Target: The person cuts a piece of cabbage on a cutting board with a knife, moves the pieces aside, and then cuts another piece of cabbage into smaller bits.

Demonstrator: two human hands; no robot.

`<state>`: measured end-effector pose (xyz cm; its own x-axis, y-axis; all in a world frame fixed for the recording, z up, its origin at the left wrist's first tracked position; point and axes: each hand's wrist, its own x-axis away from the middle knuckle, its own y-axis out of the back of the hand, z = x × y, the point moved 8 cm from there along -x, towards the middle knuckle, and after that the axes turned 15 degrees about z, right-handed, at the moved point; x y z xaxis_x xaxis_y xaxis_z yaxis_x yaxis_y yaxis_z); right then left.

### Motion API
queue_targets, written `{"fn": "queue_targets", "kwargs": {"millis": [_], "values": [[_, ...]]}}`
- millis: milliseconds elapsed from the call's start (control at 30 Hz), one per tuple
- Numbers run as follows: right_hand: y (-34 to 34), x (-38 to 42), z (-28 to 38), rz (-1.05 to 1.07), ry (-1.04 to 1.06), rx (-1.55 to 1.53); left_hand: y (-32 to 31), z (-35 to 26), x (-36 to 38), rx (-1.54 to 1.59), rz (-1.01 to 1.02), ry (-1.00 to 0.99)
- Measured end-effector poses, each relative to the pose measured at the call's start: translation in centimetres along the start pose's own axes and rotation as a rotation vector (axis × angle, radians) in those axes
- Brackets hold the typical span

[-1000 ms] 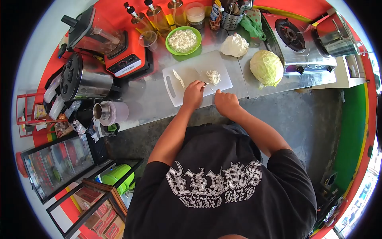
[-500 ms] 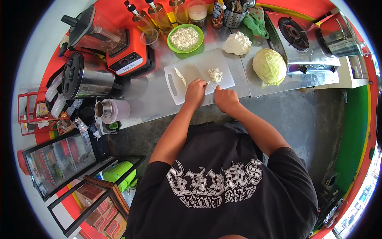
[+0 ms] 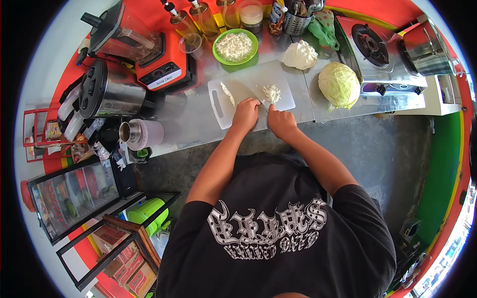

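On the white cutting board (image 3: 243, 83) lie a pile of fine white shreds (image 3: 272, 93) and a separate pale strip (image 3: 227, 93). My right hand (image 3: 281, 122) is closed around a knife (image 3: 264, 101), whose thin blade points away from me beside the shreds. Just left of the blade, my left hand (image 3: 246, 114) rests on the board with its fingers pressed together. Whatever is under those fingertips is too small to make out. Beyond the board stands a green bowl (image 3: 215, 52) full of similar white shreds.
A whole cabbage (image 3: 339, 86) and a crumpled white bundle (image 3: 299, 54) sit right of the board, before a gas stove (image 3: 392, 72). At left are a red blender (image 3: 161, 74), a large steel pot (image 3: 119, 94) and a pinkish flask (image 3: 149, 134). Oil bottles (image 3: 204, 20) line the back.
The view has shifted slightly, so the counter items appear a little right and higher or lower. Both hands stay close together at the board's near edge, the knife still in the right.
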<state>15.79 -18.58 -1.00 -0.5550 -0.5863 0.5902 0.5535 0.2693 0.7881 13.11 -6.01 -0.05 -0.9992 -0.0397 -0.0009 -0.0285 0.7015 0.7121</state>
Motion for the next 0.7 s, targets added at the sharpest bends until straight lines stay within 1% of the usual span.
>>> {"fn": "queue_targets", "kwargs": {"millis": [67, 200, 300, 367, 433, 500, 567, 633, 700], "values": [[0.7, -0.1, 0.0, 0.014, 0.031, -0.005, 0.0, 0.3, -0.2, 0.016, 0.014, 0.014], [1.0, 0.6, 0.5, 0.028, 0.019, 0.057, -0.3, 1.1, -0.6, 0.036, 0.083, 0.062], [-0.4, 0.0, 0.5, 0.036, -0.003, 0.04, 0.1, 0.7, -0.4, 0.064, 0.039, 0.054], [-0.7, -0.4, 0.3, -0.005, -0.016, -0.023, 0.0, 1.0, -0.4, 0.087, 0.033, 0.057], [-0.1, -0.4, 0.3, -0.022, 0.011, 0.011, 0.0, 1.3, -0.3, 0.111, 0.028, 0.07], [0.7, 0.1, 0.8, -0.046, 0.037, 0.038, -0.4, 2.1, -0.5, 0.138, 0.089, 0.143], [1.0, 0.5, 1.1, 0.052, 0.014, 0.044, -0.2, 2.0, -0.5, 0.186, 0.056, 0.13], [0.2, 0.3, 1.1, 0.04, 0.0, 0.038, 0.2, 1.5, -0.5, 0.236, 0.019, 0.115], [-0.3, -0.1, 1.0, 0.034, -0.012, 0.034, 0.1, 1.7, -0.3, 0.236, 0.005, 0.161]]}}
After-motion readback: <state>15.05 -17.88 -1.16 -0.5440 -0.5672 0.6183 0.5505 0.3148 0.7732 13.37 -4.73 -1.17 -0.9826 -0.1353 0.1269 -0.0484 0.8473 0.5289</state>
